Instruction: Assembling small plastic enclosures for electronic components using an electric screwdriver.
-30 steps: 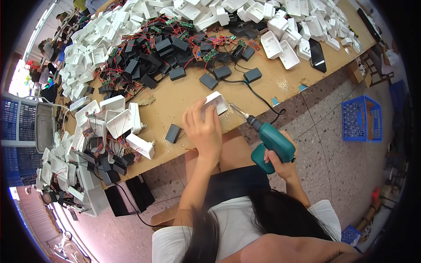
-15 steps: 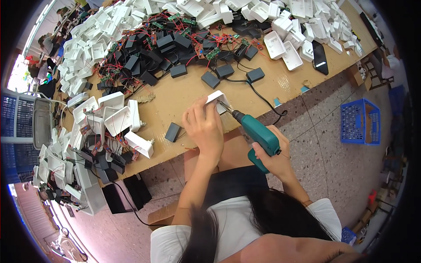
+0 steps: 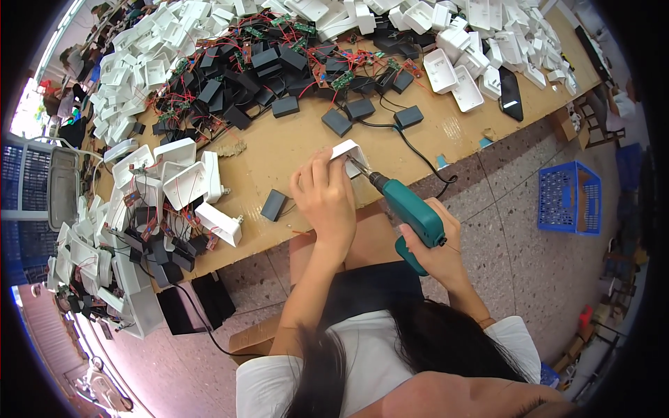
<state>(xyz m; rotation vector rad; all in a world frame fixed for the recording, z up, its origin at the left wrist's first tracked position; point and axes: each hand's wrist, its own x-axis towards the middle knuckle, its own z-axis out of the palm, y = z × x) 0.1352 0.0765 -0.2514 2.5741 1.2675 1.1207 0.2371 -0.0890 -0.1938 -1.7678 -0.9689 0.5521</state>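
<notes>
My left hand (image 3: 325, 196) presses a small white plastic casing (image 3: 348, 150) down on the wooden workbench (image 3: 293, 146) near its front edge. My right hand (image 3: 435, 249) grips a teal electric screwdriver (image 3: 411, 212). Its bit points up and left into the casing, right beside my left fingers. A small black box (image 3: 273, 205) lies on the bench just left of my left hand.
Heaps of white casings (image 3: 174, 174) and black boxes with red wires (image 3: 258, 66) cover the back and left of the bench. A black cable (image 3: 425, 157) runs across it. A dark phone (image 3: 512, 94) lies at right. A blue crate (image 3: 568, 198) stands on the floor.
The screwdriver has moved up and left until its bit meets the casing. My left hand stays on the casing.
</notes>
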